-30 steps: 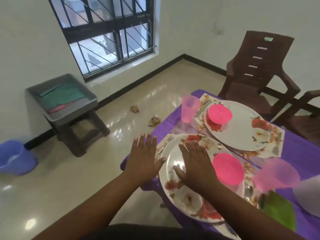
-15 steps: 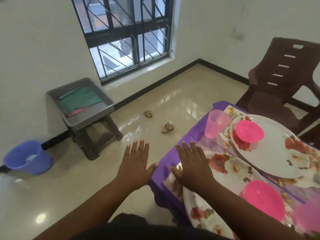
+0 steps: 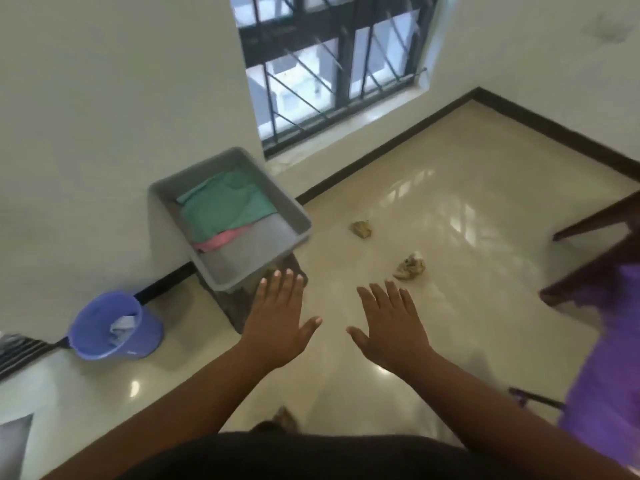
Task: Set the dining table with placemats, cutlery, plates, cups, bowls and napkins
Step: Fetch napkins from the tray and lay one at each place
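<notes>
Your left hand and right hand hover flat, fingers spread, holding nothing. Napkins next, likely: reach toward eleven o'clock for the green cloth (folded over a pink one) in the grey tray.

You are looking down at a glossy cream tiled floor. On it stand a blue bucket by the wall and a dark stool bearing a grey tub. Two crumpled scraps lie apart on the tiles near the window. A purple-covered table stands at your right.
</notes>
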